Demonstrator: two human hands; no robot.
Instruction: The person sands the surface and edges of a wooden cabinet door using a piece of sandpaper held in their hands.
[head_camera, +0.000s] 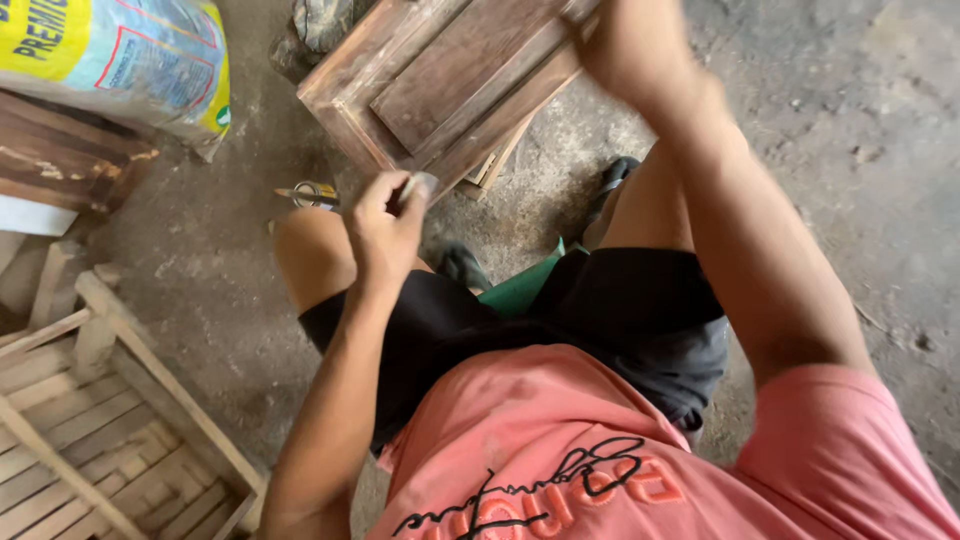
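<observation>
A brown wooden panel door with a raised centre and framed edge lies tilted on the ground in front of my knees. My right hand rests on its upper right edge, blurred, fingers closed on the frame. My left hand is held above my left knee near the panel's lower corner, pinching a small folded grey piece, seemingly sandpaper. I sit low, in black shorts and a pink shirt.
A printed sack lies at top left on a dark wooden piece. A slatted wooden frame fills the lower left. A small round tin with a brush sits on the dusty concrete floor. Thin wood strips lie under the panel.
</observation>
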